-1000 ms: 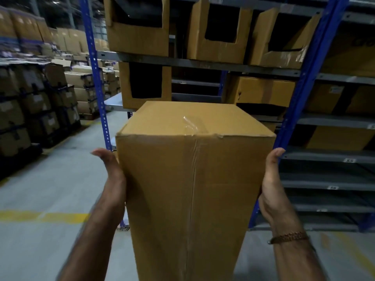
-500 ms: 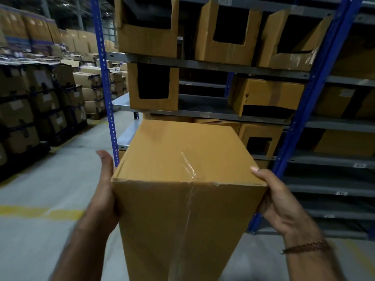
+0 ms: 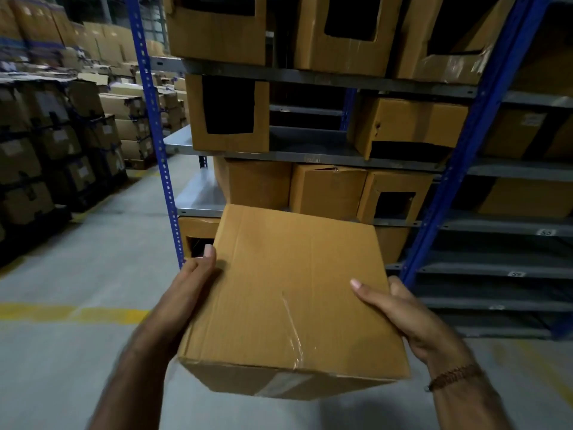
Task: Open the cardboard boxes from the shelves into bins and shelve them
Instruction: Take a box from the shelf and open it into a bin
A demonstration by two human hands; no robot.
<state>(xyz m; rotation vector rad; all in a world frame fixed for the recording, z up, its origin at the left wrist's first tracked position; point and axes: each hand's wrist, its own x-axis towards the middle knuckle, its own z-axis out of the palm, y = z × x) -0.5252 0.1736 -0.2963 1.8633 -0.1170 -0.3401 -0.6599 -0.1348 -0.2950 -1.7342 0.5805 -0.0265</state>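
While both hands carry the sealed box (image 3: 294, 293), opening has not started.
Left hand (image 3: 189, 287) and right hand (image 3: 403, 311) grasp its sides; next, cut the tape (image 3: 293, 330).

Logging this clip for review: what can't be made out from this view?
- Held box: contents unseen, it's closed and taped.
- Left hand and right hand: fingers hidden behind the box.
- Shelf labels: too small and blurred.
- Bin: interior dark.

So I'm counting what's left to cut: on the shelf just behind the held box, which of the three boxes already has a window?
The rightmost box, beside the blue upright; the other two show plain fronts.
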